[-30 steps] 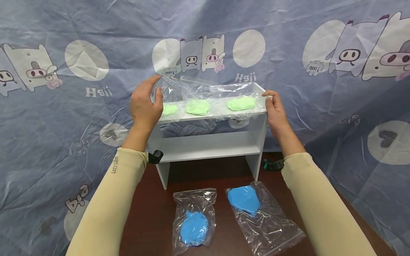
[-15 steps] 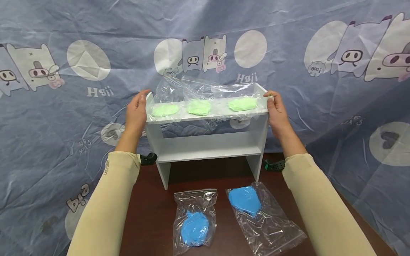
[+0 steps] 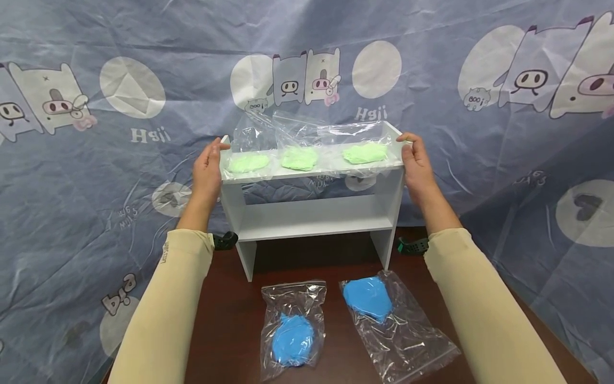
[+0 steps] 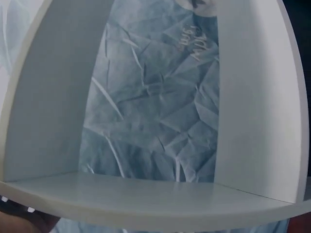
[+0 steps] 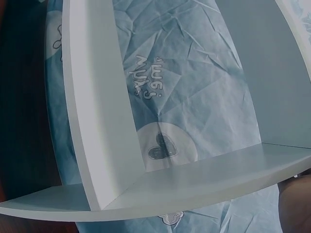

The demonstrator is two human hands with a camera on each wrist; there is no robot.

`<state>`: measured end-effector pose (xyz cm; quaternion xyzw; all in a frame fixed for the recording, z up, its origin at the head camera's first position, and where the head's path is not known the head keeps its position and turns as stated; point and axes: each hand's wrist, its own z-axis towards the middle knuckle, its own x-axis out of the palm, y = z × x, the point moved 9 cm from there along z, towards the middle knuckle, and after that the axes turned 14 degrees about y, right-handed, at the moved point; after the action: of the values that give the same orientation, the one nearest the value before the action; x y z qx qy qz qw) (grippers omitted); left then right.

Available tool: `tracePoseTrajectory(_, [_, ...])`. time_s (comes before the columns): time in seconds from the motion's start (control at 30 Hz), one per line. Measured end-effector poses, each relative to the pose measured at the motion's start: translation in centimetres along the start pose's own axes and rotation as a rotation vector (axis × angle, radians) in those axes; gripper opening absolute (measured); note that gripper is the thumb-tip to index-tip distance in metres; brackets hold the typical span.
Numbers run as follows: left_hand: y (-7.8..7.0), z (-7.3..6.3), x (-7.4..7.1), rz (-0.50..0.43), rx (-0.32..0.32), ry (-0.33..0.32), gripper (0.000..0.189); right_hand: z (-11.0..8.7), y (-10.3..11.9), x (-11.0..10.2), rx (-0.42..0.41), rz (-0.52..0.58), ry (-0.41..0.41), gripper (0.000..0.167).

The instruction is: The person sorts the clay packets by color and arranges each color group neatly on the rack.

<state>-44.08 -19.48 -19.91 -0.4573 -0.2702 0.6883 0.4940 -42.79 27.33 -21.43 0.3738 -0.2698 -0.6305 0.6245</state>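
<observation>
Nearest, two blue packs, left (image 3: 292, 338) and right (image 3: 368, 298), lie on the table (image 3: 230, 320) in front of the rack (image 3: 314, 218), unchanged. Beyond them, the left hand (image 3: 206, 169) has made the change: a second ago it was up at the leftmost green pack, thumb and fingers apart; now it grips the rack's left end, fingers bent onto the panel's edge. The right hand (image 3: 418, 166) has stayed clamped on the right end, so the rack is held from both sides. On its top shelf three green packs, left (image 3: 249, 162), middle (image 3: 299, 158) and right (image 3: 365, 153), sit in a row, apparently placed, with neither hand on them. Behind hangs the cloth (image 3: 192, 32).
</observation>
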Motion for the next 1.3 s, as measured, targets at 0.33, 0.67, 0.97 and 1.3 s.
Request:
tracePoseTrajectory(0.33, [-0.1, -0.8, 0.4, -0.168, 0.137, -0.019, 0.047, -0.1, -0.3, 0.3, 0.023, 0.010, 0.012, 0.023])
tracePoseTrajectory(0.67, [0.4, -0.5, 0.9, -0.379, 0.155, -0.084, 0.048, -0.2, -0.4, 0.0, 0.016, 0.027, 0.007, 0.023])
tracePoseTrajectory(0.97, [1.3, 0.4, 1.9, -0.587, 0.047, -0.052, 0.053, -1.4, 1.8, 0.8, 0.020, 0.050, 0.011, 0.024])
tracePoseTrajectory(1.3, [1.6, 0.1, 0.9, -0.376, -0.057, -0.192, 0.036, -1.1, 2.0, 0.8, 0.024, 0.042, 0.012, 0.025])
